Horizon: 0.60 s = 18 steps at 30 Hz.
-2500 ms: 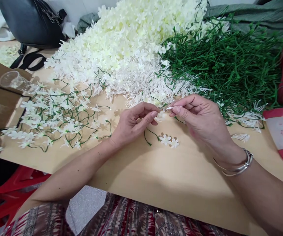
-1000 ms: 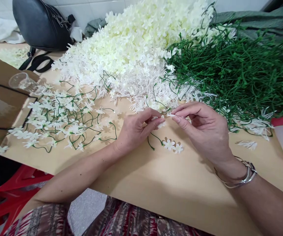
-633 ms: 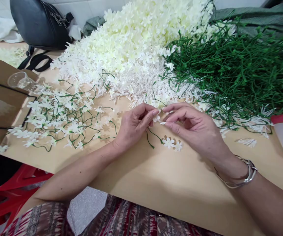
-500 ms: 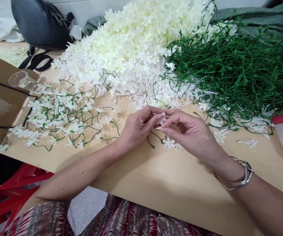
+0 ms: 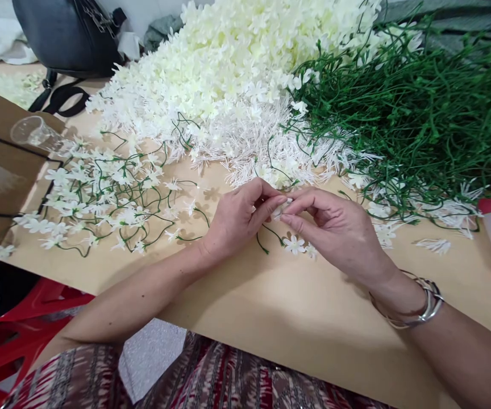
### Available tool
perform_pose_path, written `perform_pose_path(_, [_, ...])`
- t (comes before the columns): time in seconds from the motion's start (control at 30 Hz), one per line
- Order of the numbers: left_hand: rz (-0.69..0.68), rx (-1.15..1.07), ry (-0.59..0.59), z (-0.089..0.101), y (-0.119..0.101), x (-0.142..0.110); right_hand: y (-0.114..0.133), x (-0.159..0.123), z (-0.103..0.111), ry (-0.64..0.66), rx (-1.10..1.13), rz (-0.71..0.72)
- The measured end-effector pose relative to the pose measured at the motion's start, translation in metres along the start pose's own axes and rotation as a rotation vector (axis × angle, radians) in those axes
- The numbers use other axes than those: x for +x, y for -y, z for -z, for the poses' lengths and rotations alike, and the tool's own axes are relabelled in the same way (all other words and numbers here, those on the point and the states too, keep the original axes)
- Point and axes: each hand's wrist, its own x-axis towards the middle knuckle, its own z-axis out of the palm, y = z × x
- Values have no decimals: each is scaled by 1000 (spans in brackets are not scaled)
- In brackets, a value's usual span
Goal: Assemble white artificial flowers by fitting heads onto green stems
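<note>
White flower (image 5: 280, 211) sits in fingers (image 5: 302, 226) over tan table (image 5: 279, 318).

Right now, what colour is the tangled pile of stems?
The pile of stems is dark green, clearest in the head view.

Stem pile (image 5: 424, 113) right of blossom heap (image 5: 245, 62), sprigs (image 5: 120, 179) front left, bag (image 5: 64, 40) behind sprigs

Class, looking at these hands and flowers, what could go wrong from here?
The small white flower piece held between the left hand and right hand might slip. In the heap of white flowers on thin green stems, crossing stems could tangle. A white petalled flower at the edge of the pale brown table could fall.
</note>
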Motion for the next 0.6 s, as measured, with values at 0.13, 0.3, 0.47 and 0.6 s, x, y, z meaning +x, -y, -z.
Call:
perform_pose_path(0.13, [80, -24, -68, 3, 1, 1, 4, 3, 6, -8, -27, 16])
perform_pose_path(0.3, [297, -252, -88, 3, 0, 2, 8, 8, 18, -224, -319, 122])
perform_pose_path(0.47, [397, -470, -18, -1, -4, 2, 11, 8, 12, -258, -250, 209])
perform_pose_path(0.6, [454, -575, 55, -1, -10, 3, 10, 8, 5, -218, -232, 197])
